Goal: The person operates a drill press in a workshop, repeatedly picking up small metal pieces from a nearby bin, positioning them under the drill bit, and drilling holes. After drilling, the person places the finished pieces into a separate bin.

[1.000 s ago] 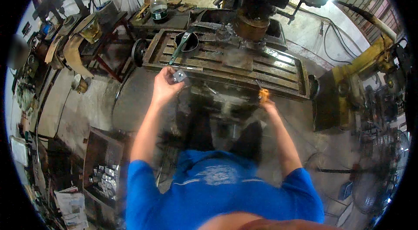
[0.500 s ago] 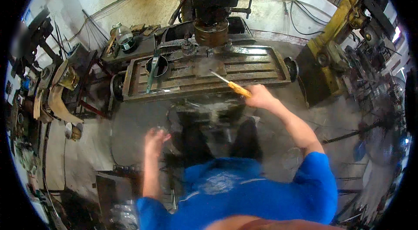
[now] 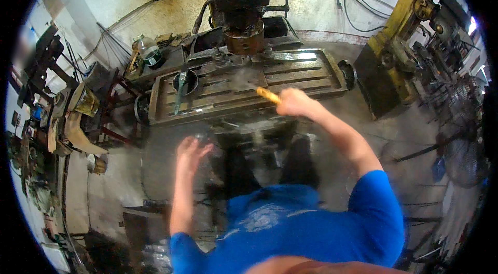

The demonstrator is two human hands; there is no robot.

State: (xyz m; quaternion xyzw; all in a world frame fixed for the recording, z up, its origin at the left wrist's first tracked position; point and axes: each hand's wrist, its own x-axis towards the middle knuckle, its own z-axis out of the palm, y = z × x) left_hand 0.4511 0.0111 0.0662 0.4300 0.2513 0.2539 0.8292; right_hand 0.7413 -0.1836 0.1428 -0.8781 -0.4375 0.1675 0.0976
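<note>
My right hand (image 3: 294, 103) is closed round a screwdriver (image 3: 268, 94) with a yellow handle. It holds it over the front part of a slotted machine table (image 3: 306, 87); the shaft is hard to make out now. Below the table's front edge hangs my left hand (image 3: 193, 152), fingers apart and slightly curled, with nothing clearly in it. A dark round bowl (image 3: 191, 83) rests on the left part of the table, and a green-handled brush (image 3: 180, 92) leans across it. Above the table's middle stands the brownish spindle head (image 3: 244, 40) of a milling machine.
A clear plastic bottle (image 3: 149, 51) stands on a bench behind the left end of the table. Handwheels (image 3: 346, 74) stick out at the table's ends. A yellow machine column (image 3: 397, 19) rises at the right. A yellowish bucket (image 3: 85, 101) sits at the left.
My right hand has moved a little left and farther away with the screwdriver, whose shaft showed plainly before. My left hand has risen slightly and its fingers have spread. The whole view has shifted slightly.
</note>
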